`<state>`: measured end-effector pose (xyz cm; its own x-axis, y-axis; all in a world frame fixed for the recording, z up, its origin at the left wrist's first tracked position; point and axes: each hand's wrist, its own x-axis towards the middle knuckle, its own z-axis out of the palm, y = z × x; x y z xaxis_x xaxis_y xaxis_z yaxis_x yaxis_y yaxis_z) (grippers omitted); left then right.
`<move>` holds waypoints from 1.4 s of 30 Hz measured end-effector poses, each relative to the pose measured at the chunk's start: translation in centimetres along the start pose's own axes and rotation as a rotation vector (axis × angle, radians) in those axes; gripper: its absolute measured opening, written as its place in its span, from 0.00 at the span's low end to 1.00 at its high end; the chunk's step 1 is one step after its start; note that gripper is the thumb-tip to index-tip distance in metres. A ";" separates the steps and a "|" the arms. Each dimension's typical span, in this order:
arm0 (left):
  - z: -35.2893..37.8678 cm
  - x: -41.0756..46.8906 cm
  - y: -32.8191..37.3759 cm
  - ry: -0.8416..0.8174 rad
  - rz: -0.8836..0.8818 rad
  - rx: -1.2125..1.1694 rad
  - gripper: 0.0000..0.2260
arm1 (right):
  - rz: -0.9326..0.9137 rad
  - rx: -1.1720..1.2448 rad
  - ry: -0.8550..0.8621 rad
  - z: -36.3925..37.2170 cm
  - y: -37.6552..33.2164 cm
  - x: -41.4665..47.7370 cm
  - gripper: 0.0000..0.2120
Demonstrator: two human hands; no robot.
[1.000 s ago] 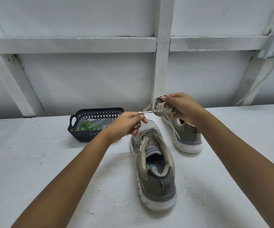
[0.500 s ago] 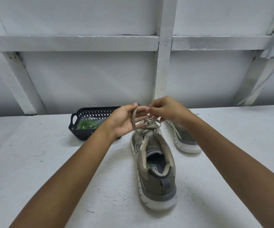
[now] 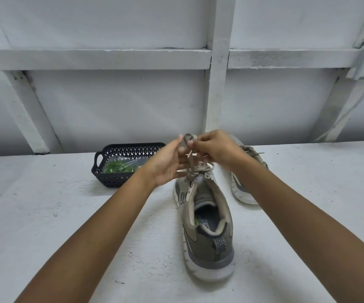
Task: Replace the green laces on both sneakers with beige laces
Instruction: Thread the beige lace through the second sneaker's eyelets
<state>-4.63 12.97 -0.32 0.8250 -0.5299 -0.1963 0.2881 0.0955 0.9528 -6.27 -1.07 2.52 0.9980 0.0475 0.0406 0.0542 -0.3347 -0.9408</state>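
An olive-grey and beige sneaker (image 3: 207, 226) with white sole and chevron-striped heel tab wears beige laces (image 3: 191, 166); at ten o'clock, a black lattice-patterned basket (image 3: 120, 149) holds bright green laces (image 3: 117, 166) on a white table (image 3: 56, 215).

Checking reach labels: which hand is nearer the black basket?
Left. The left hand sits just right of the basket, over the front of the near sneaker; the right hand is further right, pinching the beige lace.

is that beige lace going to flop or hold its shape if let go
Probably flops: the beige lace curls into a tight loop at the right hand and hangs down to the sneaker. Likely very light, as a fingertip pinch holds it up.
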 end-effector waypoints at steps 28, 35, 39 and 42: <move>-1.2 -0.8 -1.2 0.344 0.117 -0.093 0.08 | 0.384 -0.358 -0.357 -1.1 2.4 2.8 0.14; -1.0 -0.2 -2.0 0.440 0.077 -0.049 0.07 | 0.118 -0.172 0.115 -1.4 4.6 4.1 0.14; -0.4 -0.1 -2.4 0.408 0.082 -0.058 0.08 | 0.077 -0.117 0.206 -1.8 6.0 3.7 0.12; -0.1 0.1 -2.9 0.428 0.128 -0.002 0.07 | 0.121 0.039 0.170 -1.6 7.2 3.0 0.09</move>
<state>-5.31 12.70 -3.11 0.9809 -0.1176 -0.1551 0.1709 0.1395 0.9754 -2.89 -4.83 -3.59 0.9882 -0.1517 -0.0201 -0.0642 -0.2916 -0.9544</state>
